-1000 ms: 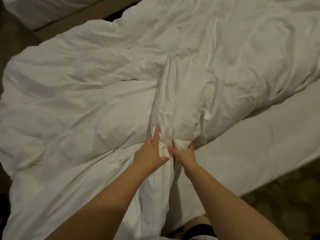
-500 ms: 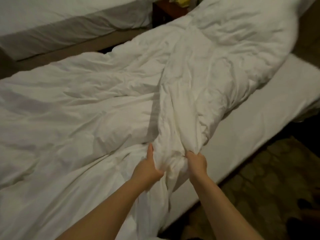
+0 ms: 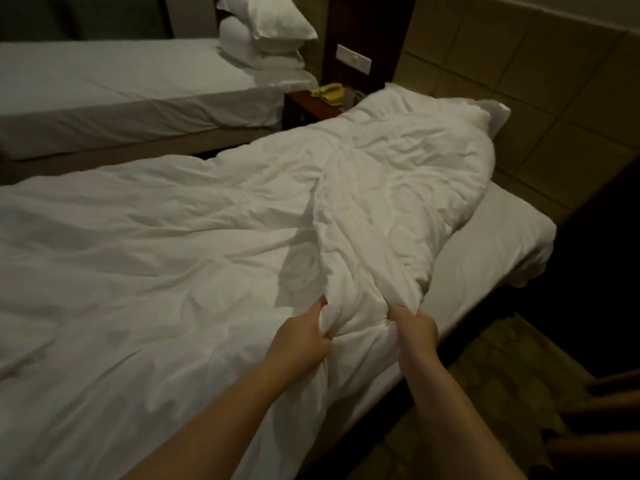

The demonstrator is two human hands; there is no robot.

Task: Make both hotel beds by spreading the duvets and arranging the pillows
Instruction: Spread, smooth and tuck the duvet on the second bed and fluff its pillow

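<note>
Duvet (image 3: 398,202), clenched in a bunched fold by left hand (image 3: 300,342) and right hand (image 3: 414,328), wants an even pull toward the bare edge of the bed (image 3: 491,237).

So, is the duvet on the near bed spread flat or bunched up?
Bunched, not spread. The left hand and right hand grip a gathered ridge of the duvet; bare mattress shows to its right.

The duvet (image 3: 207,254) is lying across the near bed (image 3: 502,237) at centre, pillows (image 3: 263,29) are sitting stacked on the far bed (image 3: 104,81) at upper left, and a nightstand (image 3: 311,106), perhaps bearing a telephone (image 3: 330,91), is standing between.
</note>
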